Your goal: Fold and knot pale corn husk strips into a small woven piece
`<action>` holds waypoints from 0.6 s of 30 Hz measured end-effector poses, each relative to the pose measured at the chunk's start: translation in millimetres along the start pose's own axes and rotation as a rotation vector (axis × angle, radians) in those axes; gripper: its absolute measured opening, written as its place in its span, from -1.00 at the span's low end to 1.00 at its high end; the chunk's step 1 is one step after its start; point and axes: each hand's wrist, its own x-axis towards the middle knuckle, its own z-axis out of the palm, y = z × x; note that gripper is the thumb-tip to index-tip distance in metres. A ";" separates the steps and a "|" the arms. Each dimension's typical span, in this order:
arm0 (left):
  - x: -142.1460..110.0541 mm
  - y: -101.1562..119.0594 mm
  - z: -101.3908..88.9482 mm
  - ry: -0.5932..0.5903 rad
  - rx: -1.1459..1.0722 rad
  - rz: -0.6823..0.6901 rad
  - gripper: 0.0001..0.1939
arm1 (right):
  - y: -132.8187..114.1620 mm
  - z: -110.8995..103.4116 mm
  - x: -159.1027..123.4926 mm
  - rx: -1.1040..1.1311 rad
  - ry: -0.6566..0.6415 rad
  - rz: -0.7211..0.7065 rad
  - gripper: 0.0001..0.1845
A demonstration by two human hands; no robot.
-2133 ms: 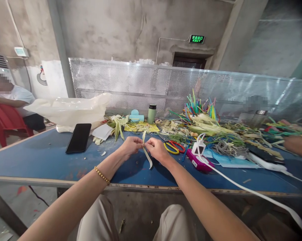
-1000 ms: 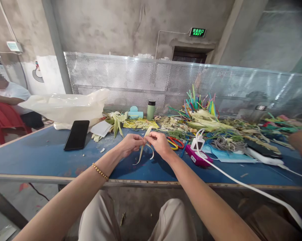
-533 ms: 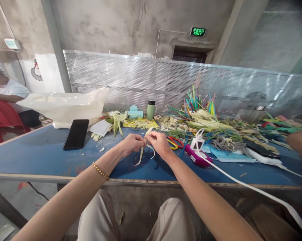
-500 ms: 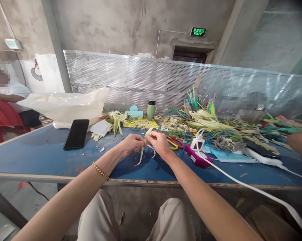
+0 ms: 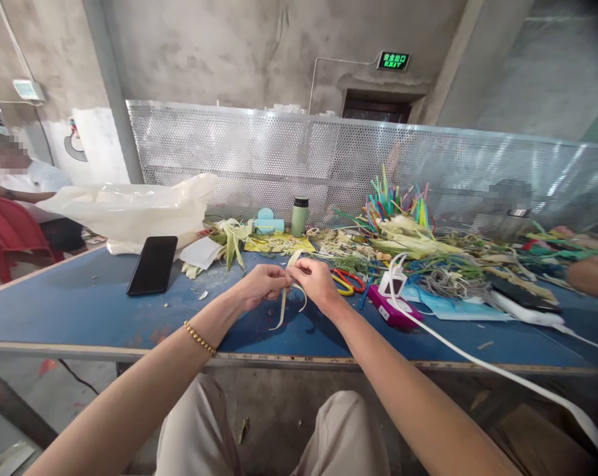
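My left hand [image 5: 265,285] and my right hand [image 5: 313,281] meet above the front middle of the blue table, fingertips pinched together. Between them they grip a pale corn husk strip [image 5: 282,309]. One end of the strip sticks up past the fingertips, and two narrow tails hang below, the left one longer. The exact point where the fingers press on it is hidden. Just beyond my right hand lie scissors [image 5: 347,283] with red and yellow handles. Farther off, a bundle of corn husks [image 5: 233,239] lies behind my left hand.
A black phone [image 5: 153,266] and a plastic bag [image 5: 135,211] are on the left. A green bottle [image 5: 299,217] stands at the back. To the right are a magenta power block [image 5: 393,309], a white cable [image 5: 458,357], husk and cord piles, and another person's hand [image 5: 594,277].
Earlier a single tail hung below my hands; now two tails hang there, split apart. My hands stay pinched in nearly the same place. The view has tipped down slightly.
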 end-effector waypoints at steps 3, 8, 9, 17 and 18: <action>0.7 -1.5 0.5 0.018 0.041 0.005 -0.65 | 1.0 0.5 -0.2 -0.008 -0.003 0.007 -0.73; 1.6 -4.0 2.0 0.044 0.073 0.002 -0.63 | 3.9 0.4 1.2 -0.024 0.012 -0.002 -0.74; 2.2 -4.5 2.0 0.054 0.077 0.008 -0.63 | 4.1 0.2 1.5 -0.018 -0.009 0.006 -0.74; 5.4 -2.2 -3.1 0.189 0.037 0.033 -0.68 | 5.0 -1.5 -2.1 0.026 -0.177 0.115 -0.72; 4.6 -1.0 -3.4 0.178 0.022 0.023 -0.69 | 5.3 -1.7 -2.5 0.040 -0.178 0.117 -0.75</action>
